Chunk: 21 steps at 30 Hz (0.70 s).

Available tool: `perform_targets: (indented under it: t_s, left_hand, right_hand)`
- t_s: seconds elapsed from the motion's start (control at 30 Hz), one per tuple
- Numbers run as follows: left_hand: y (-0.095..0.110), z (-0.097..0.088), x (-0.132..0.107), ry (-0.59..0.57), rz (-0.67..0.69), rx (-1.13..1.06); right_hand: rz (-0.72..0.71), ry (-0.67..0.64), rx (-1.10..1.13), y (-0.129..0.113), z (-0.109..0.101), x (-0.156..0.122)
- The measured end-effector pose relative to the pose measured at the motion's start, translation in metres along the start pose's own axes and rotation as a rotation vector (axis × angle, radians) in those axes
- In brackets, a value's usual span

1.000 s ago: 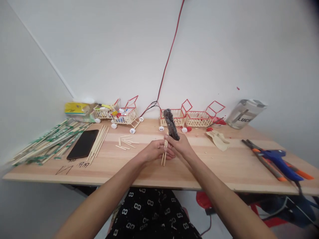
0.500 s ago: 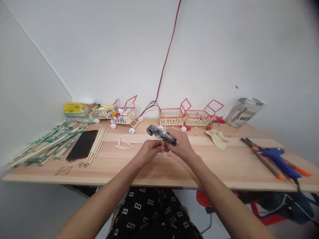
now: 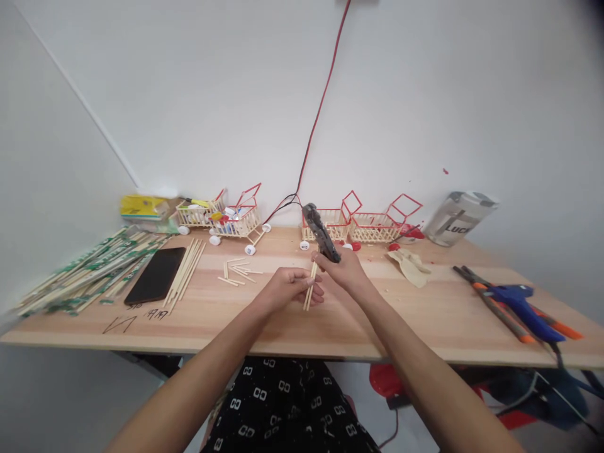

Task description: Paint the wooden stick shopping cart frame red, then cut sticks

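Note:
Just above the middle of the table, my left hand pinches two short wooden sticks, side by side and slanting. My right hand is closed around a dark grey, mottled hand tool, whose exact kind I cannot make out. The tool points up and to the left, and its lower part is hidden in my palm. The fingers of my right hand are close to the upper ends of the sticks; whether they touch them is unclear. Left of my hands lie several cut stick pieces on the table.
Small stick-built carts with red rims line the wall. At left are wrapped chopsticks, a black phone and bare sticks. To the right lie crumpled paper, a can, orange-handled pliers and a blue glue gun.
The dark tool has turned from nearly level to steeply upright and risen a little. More of the two sticks shows below my left hand, whose fingers have shifted.

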<state>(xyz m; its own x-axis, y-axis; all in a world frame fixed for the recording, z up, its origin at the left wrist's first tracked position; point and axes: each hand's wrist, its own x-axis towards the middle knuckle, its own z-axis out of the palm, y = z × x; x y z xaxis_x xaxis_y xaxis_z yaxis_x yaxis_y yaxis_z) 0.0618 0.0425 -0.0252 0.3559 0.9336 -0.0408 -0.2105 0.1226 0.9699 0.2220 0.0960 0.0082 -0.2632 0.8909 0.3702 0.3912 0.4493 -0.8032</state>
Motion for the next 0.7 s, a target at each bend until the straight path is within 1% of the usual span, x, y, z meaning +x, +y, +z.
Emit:
perform_targets:
  t_s: [0.07,0.13,0.33,0.43,0.5,0.57,0.63,0.7]
  left_hand:
    - [-0.001,0.001,0.002,-0.008,-0.037,-0.065]
    - [-0.002,0.002,0.003,-0.002,-0.045,-0.086]
    - [-0.004,0.008,0.0,0.074,0.07,-0.054]
    - [0.001,0.01,-0.003,0.091,0.075,0.01]
    - [0.006,0.01,-0.006,0.099,0.076,0.05]
    - [0.012,0.008,-0.012,0.124,0.1,0.082]
    - [0.018,0.005,-0.018,0.171,0.137,0.128]
    - [0.024,0.001,-0.026,0.205,0.162,0.198]
  right_hand:
    - [0.031,-0.012,0.016,0.007,0.002,0.003]
    - [0.058,-0.031,0.037,0.012,0.004,0.004]
    - [0.087,-0.063,0.073,0.014,0.011,0.002]
    - [0.097,-0.068,0.065,0.009,0.009,0.001]
    - [0.092,-0.078,0.067,0.004,0.002,-0.002]
    - [0.086,-0.104,0.067,0.001,-0.011,-0.007]
    - [0.102,-0.158,0.041,0.0,-0.027,-0.016]
    - [0.141,-0.242,-0.027,0.001,-0.045,-0.027]
